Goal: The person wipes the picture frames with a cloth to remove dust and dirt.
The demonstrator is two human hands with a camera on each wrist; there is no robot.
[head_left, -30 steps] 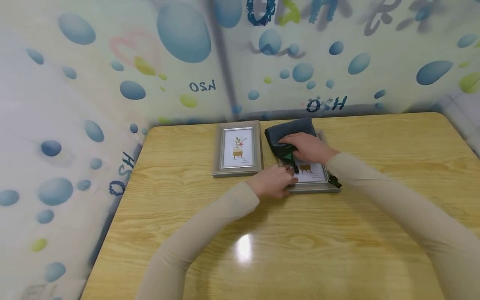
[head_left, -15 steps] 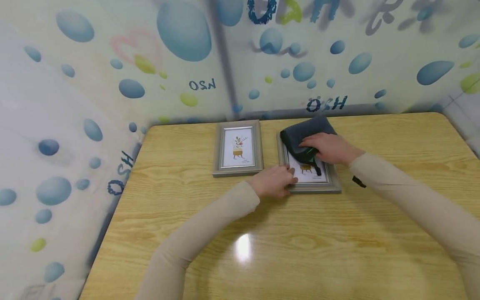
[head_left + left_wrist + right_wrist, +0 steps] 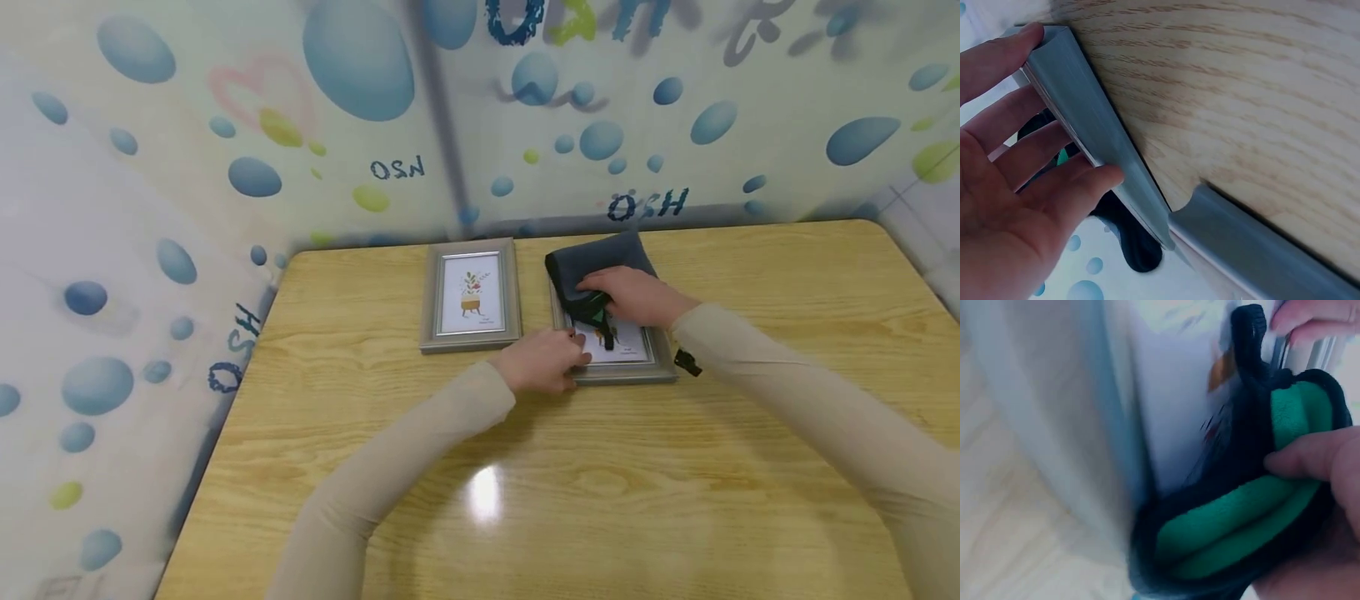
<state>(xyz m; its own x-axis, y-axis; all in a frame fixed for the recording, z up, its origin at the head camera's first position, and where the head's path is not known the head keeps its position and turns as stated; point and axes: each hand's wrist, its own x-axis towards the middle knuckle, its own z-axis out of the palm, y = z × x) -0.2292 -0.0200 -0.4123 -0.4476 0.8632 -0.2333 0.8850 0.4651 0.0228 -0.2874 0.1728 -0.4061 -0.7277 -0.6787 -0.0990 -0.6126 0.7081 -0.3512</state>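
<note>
My right hand [image 3: 633, 293] grips a folded dark grey cloth [image 3: 596, 258] with black edging and a hanging loop. The right wrist view shows its green inner layers [image 3: 1229, 528] with the thumb pressed into the folds. Beneath the cloth lies a silver-grey picture frame [image 3: 626, 375], its upper part covered. My left hand [image 3: 542, 361] holds this frame at its lower left corner. Seen from the left wrist, thumb and forefinger rest on the grey moulding [image 3: 1085, 100] while other fingers reach over the picture side.
A second picture frame [image 3: 427, 308] with a plant print lies flat to the left, a small gap away. Both frames are near the back edge of the wooden table [image 3: 600, 492]. A wall [image 3: 465, 125] with printed blue drops rises behind and at left.
The right hand slid the cloth rightward over the frame, then partway back left. The left hand stays at the frame's corner.
</note>
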